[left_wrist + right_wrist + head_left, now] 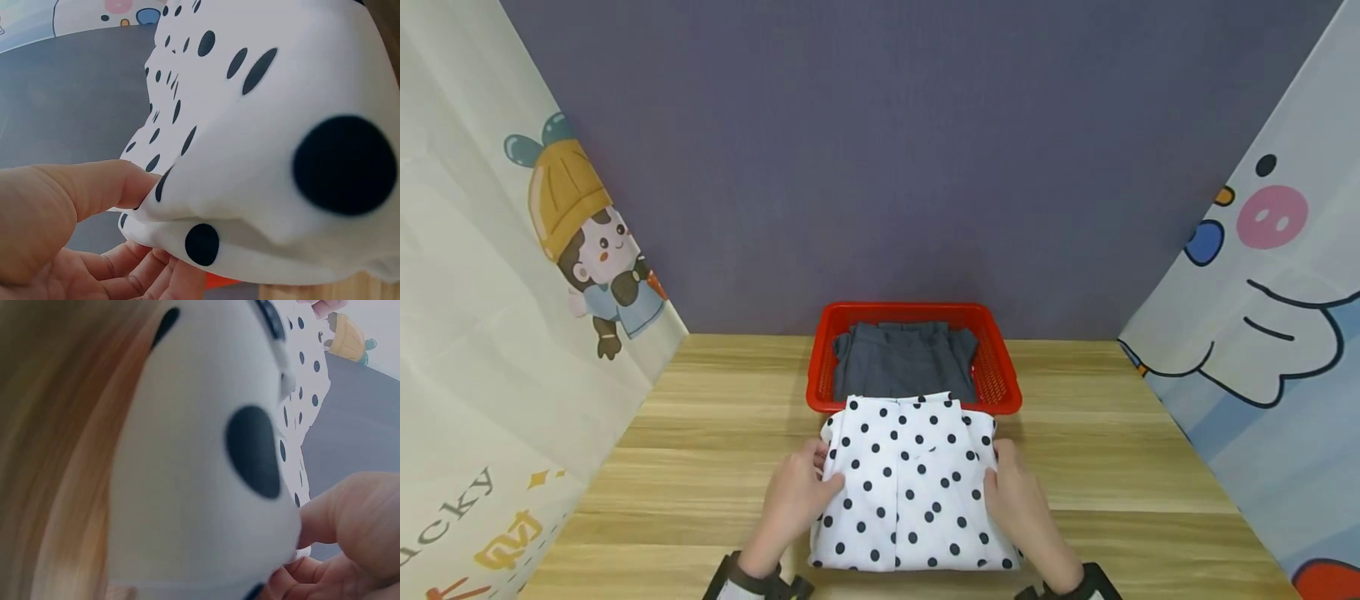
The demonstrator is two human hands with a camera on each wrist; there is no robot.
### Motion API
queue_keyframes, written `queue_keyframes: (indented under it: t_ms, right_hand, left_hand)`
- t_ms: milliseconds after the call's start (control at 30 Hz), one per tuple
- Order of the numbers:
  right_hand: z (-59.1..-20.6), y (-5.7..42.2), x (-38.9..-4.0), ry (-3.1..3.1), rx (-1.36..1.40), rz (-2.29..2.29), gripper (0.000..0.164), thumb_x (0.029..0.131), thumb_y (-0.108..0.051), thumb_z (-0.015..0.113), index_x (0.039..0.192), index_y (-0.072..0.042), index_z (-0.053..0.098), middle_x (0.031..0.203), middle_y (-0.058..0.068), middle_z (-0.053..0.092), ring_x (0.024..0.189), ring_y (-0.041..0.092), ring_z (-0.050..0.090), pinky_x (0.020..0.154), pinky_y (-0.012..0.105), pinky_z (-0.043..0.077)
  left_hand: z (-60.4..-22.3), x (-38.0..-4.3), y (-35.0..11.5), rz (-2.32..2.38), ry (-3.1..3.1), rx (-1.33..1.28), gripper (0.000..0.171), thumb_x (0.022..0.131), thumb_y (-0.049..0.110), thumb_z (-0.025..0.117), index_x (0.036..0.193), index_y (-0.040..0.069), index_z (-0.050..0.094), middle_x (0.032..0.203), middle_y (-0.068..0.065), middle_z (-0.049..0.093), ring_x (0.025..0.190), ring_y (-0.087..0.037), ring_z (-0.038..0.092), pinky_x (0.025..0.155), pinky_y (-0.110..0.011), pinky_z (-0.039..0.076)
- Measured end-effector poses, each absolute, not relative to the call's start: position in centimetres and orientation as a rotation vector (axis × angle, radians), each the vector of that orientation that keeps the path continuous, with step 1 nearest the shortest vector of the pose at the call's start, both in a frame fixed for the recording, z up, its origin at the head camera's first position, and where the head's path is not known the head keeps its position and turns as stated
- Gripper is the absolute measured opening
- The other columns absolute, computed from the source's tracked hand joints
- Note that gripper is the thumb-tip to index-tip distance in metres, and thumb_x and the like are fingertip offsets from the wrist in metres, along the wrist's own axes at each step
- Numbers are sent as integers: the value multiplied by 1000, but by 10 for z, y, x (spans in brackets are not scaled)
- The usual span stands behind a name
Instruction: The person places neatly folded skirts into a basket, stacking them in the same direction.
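A folded white garment with black polka dots [917,492] is between both hands in the head view. My left hand [801,492] pinches its left edge, thumb on top and fingers underneath, as the left wrist view shows on the dotted cloth [262,156]. On the opposite edge my right hand [1018,500] grips the cloth [194,475], its thumb and curled fingers partly visible in the right wrist view. The garment's far edge overlaps the near rim of a red plastic basket [1009,375]. Inside the basket lies a folded dark grey garment [906,362], its near part hidden.
The wooden table [700,467] extends to both sides of the basket. A grey-blue panel [902,167] stands directly behind it. Cartoon-printed sheets close off the left side [467,250] and the right side [1247,333].
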State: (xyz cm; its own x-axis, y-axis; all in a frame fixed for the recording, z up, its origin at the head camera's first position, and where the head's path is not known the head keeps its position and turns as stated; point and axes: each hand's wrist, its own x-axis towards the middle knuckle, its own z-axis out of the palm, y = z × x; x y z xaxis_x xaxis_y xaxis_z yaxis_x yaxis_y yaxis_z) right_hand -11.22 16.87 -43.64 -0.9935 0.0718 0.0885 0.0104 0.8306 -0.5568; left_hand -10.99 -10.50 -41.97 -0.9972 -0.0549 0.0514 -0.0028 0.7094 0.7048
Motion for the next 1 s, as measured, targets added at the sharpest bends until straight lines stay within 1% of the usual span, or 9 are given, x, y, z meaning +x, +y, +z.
queue_keyframes:
  t_ms: [133,233,433,667,767,900,1000]
  right_hand:
    - [-433,168,-121,-2886,-50,858,33,87,-4,53,117,7,44,106,21,55,86,26,58,71,38,53]
    - [-432,168,-127,-2862,-21,855,33,87,-4,53,118,6,44,107,20,55,86,26,57,73,40,52]
    - [-424,169,-144,-2810,63,855,32,87,-3,54,115,6,44,101,19,55,78,24,54,68,38,53]
    - [-410,173,-170,-2810,113,874,35,87,-3,55,118,7,42,102,21,54,80,26,55,74,42,53]
    - [-406,174,-181,-2813,132,844,35,88,-4,55,118,6,41,101,20,54,80,26,55,74,41,53]
    - [-399,176,-193,-2811,157,819,33,87,-4,55,116,7,42,97,20,55,75,26,55,68,38,54]
    - [-394,176,-202,-2819,165,826,33,88,-5,55,116,6,42,96,21,55,75,26,55,67,37,54]
  left_hand:
    - [-414,-118,-105,-1160,-2819,28,27,69,11,69,93,1,60,79,-6,62,61,-13,52,51,-25,44]
    - [-412,-124,-105,-1130,-2806,9,27,69,9,68,93,0,60,79,-7,63,61,-13,53,50,-24,44]
    - [-406,-142,-105,-1118,-2780,-3,28,70,8,67,95,0,59,82,-10,63,63,-16,55,52,-25,46]
    - [-394,-168,-104,-1142,-2789,9,26,73,11,67,95,2,57,79,-9,60,60,-16,52,49,-25,44]
    - [-390,-178,-103,-1124,-2801,19,26,73,12,66,95,3,57,79,-8,59,60,-17,52,49,-25,43]
    - [-384,-191,-101,-1085,-2808,17,24,73,13,65,94,4,57,75,-7,56,59,-18,51,47,-25,41]
    - [-380,-200,-100,-1035,-2800,6,22,73,13,65,91,4,57,73,-7,56,59,-18,51,47,-25,40]
